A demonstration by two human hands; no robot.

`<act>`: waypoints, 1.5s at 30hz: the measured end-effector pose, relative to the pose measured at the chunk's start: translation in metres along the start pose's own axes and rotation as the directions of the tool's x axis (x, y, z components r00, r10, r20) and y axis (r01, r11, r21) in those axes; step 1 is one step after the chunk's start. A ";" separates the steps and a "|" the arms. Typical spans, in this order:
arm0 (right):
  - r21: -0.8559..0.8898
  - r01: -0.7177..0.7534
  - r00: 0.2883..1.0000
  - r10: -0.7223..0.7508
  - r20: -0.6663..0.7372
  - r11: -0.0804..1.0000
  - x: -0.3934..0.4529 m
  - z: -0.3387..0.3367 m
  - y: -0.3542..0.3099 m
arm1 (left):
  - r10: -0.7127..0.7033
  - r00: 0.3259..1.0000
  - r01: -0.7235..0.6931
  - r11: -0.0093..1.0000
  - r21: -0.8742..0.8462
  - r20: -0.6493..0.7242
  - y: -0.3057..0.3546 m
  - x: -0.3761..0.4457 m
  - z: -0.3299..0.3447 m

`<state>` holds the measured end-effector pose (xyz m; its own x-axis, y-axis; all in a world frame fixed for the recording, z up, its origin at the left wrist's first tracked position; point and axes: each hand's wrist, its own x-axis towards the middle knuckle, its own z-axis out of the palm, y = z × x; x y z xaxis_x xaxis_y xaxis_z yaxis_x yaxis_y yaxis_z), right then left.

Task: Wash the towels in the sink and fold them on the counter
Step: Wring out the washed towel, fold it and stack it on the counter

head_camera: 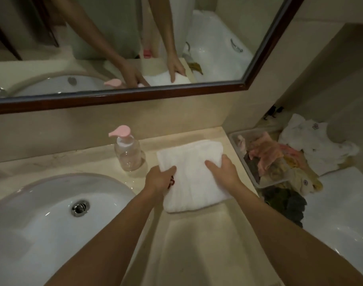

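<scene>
- A folded white towel lies flat on the beige tabletop, right of the white sink.
- The left hand presses the towel's left edge, fingers flat on top, partly covering a red mark.
- The right hand lies palm down on its right half, fingers spread.
- A clear pump bottle with a pink top stands just left of the towel.

both hands reach forward, left and right, palms down, fingers spread.

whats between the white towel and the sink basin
The clear pump bottle stands toward the back; nearer, only bare counter and the left hand, seen in the head view.
</scene>
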<state>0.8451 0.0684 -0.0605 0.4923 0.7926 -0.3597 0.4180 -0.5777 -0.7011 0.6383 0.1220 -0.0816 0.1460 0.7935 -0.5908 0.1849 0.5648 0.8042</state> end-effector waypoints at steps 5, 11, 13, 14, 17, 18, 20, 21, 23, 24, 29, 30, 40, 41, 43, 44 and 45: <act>0.039 0.082 0.993 -0.085 0.087 0.996 0.070 0.013 -0.051 | 0.123 0.948 -0.120 0.992 0.027 -0.293 0.030 0.037 0.008; 0.001 -0.001 0.993 0.001 0.117 1.000 0.117 0.039 -0.043 | -0.008 0.948 -0.005 0.999 -0.039 -0.318 0.031 0.090 0.005; -0.039 -0.028 0.992 0.033 0.123 0.999 0.121 0.039 -0.038 | -0.011 0.946 0.004 1.000 -0.023 -0.325 0.030 0.091 0.002; -0.055 -0.033 0.990 0.040 0.132 0.998 0.122 0.038 -0.035 | -0.017 0.941 0.019 1.000 0.004 -0.339 0.028 0.091 0.003; -0.091 -0.027 0.989 0.039 0.140 0.995 0.124 0.034 -0.037 | -0.004 0.928 0.047 0.993 0.105 -0.373 0.033 0.080 0.009; -0.104 -0.023 0.989 0.038 0.144 0.994 0.123 0.032 -0.039 | 0.020 0.927 0.042 0.987 0.157 -0.375 0.035 0.075 0.011; -0.105 -0.016 0.988 0.032 0.152 0.994 0.120 0.029 -0.043 | 0.071 0.938 0.023 0.964 0.266 -0.338 0.036 0.068 0.012; -0.095 -0.009 0.988 0.024 0.153 0.995 0.119 0.027 -0.044 | 0.081 0.947 0.021 0.950 0.311 -0.311 0.036 0.066 0.012; -0.072 0.001 0.990 0.009 0.144 0.997 0.115 0.025 -0.043 | 0.084 0.965 0.015 0.928 0.371 -0.250 0.034 0.061 0.011; -0.064 0.002 0.991 0.007 0.134 0.998 0.113 0.026 -0.042 | 0.082 0.972 0.009 0.924 0.383 -0.220 0.033 0.060 0.009; -0.070 0.010 0.998 -0.005 0.065 0.998 0.108 0.026 -0.034 | 0.073 0.992 -0.026 0.920 0.390 -0.107 0.032 0.056 0.005; -0.098 0.030 0.998 -0.025 0.051 0.995 0.105 0.025 -0.036 | 0.074 0.991 -0.022 0.918 0.397 -0.115 0.033 0.051 0.004; -0.422 0.272 0.962 -0.253 0.101 0.865 0.006 0.034 -0.077 | 0.144 0.989 -0.108 0.864 0.492 -0.035 0.026 -0.046 -0.031; -0.419 0.304 0.953 -0.277 0.125 0.856 -0.009 0.038 -0.082 | 0.141 0.990 -0.116 0.868 0.482 -0.016 0.022 -0.057 -0.039; -0.408 0.371 0.928 -0.329 0.173 0.834 -0.039 0.048 -0.093 | 0.141 0.990 -0.127 0.876 0.466 0.004 0.014 -0.079 -0.058; -0.411 0.404 0.914 -0.351 0.202 0.817 -0.054 0.055 -0.099 | 0.153 0.988 -0.137 0.873 0.468 0.003 0.009 -0.090 -0.069; -0.421 0.437 0.899 -0.369 0.236 0.795 -0.070 0.062 -0.105 | 0.164 0.986 -0.141 0.870 0.472 -0.007 0.004 -0.099 -0.080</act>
<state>0.7194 0.0857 0.0006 0.1079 0.9716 -0.2105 0.8688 -0.1951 -0.4551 0.5470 0.0644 -0.0147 0.1673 0.8771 -0.4503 0.5993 0.2722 0.7528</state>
